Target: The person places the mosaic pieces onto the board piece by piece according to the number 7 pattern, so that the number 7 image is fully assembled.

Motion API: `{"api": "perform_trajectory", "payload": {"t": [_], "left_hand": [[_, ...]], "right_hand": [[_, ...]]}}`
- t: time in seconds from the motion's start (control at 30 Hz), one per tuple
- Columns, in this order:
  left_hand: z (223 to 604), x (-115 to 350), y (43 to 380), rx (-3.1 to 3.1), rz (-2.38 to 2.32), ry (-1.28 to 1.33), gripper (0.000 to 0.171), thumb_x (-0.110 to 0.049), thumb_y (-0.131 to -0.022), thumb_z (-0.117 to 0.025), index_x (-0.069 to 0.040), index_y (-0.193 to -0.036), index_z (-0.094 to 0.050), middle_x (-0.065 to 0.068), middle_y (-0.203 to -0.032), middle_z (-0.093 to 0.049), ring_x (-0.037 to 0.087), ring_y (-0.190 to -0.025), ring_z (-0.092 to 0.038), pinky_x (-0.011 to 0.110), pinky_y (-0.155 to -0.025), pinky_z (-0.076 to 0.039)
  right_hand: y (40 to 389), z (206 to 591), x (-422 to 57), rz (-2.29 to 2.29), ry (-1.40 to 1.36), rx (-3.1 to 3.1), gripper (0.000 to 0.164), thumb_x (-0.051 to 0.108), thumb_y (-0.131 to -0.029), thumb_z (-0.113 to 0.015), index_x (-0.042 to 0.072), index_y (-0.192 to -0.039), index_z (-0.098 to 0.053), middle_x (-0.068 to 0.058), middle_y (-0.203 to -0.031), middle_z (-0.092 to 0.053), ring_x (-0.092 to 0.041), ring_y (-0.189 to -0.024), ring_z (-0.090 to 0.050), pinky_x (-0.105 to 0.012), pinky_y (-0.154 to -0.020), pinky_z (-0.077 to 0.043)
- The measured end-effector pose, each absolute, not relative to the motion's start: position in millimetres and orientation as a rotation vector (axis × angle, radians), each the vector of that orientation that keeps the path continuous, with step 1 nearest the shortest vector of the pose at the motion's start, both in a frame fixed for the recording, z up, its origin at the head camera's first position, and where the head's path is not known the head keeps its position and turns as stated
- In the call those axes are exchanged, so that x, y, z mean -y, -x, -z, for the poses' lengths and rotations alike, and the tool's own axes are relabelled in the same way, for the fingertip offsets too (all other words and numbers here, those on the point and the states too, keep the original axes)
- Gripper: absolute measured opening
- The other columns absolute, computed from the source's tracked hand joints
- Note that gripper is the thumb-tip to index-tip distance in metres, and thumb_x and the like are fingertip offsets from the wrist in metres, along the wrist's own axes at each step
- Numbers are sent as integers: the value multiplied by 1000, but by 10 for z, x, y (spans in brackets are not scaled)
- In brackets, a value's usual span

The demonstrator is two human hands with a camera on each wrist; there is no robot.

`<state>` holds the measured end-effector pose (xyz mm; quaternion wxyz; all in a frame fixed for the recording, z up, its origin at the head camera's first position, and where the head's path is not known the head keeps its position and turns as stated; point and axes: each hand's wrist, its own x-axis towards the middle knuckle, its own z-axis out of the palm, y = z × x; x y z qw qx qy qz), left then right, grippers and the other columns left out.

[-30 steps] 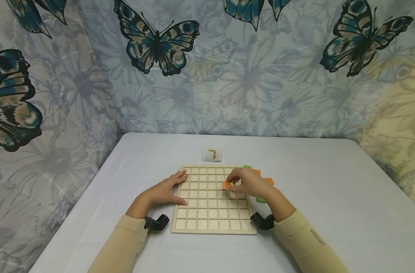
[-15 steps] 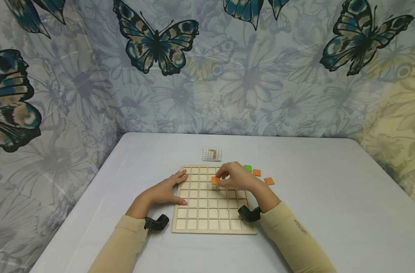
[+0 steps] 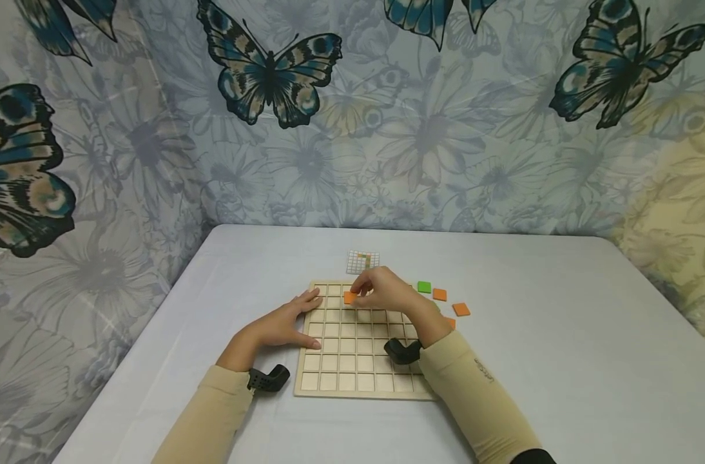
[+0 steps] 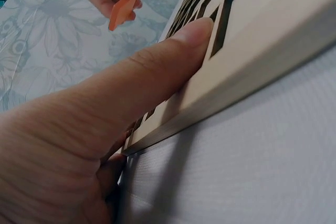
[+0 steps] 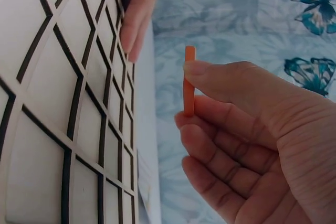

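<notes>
A wooden grid board of square cells lies on the white table. Between thumb and fingers, my right hand pinches a flat square orange tile over the far left part of the board. Seen edge-on in the right wrist view, the orange tile is held apart from the grid. My left hand rests along the board's left side with fingers spread. Its thumb lies on the board's rim in the left wrist view.
Loose tiles lie right of the board: a green tile, an orange tile, another orange tile and more partly hidden by the right arm. Behind the board is a small card printed with a coloured grid pattern.
My right hand has carried the orange tile leftward and away from me across the board. The left hand has stayed on the board's left side.
</notes>
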<state>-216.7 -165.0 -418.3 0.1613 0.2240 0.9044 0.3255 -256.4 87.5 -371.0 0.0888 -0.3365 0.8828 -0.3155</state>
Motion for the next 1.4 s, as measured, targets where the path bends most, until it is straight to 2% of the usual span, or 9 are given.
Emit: {"api": "perform_trajectory", "payload": {"t": [0.4,0.63,0.9,1.4], "left_hand": [[4200,1658,2180,-2579,-931,-645,98,-44,-68,-80,-12,-147,-31,0,-158,-10,31,-146,-2,55,-115,-13],[4197,1639,2176,-2565,-942,-652,98,-43,-68,-80,-11,-147,-30,0,-158,-10,30,-146,-2,55,-115,-12],[4218,1652,2183,-2578,-944,-642,98,-43,-68,-81,-12,-146,-31,-1,-158,-10,29,-146,-2,54,-115,-12],[4205,1659,2169,-2579,-942,-628,98,-43,-68,-81,-14,-147,-31,-2,-158,-11,29,-146,-3,54,-115,-13]], "right_hand": [[2694,3879,-748,980,921,-2655,20,13,-81,-72,1,-97,-70,-8,-91,-69,-15,-81,-62,-25,-71,-52],[2717,4031,-761,1004,792,-2677,21,16,-80,-73,4,-96,-70,-7,-91,-68,-14,-81,-62,-26,-73,-53],[2731,4103,-754,1052,824,-2660,22,14,-81,-72,2,-99,-69,-9,-95,-68,-19,-87,-63,-30,-77,-54],[2718,4107,-749,1038,822,-2677,21,14,-81,-72,3,-98,-69,-7,-92,-66,-14,-81,-59,-28,-74,-52]]}}
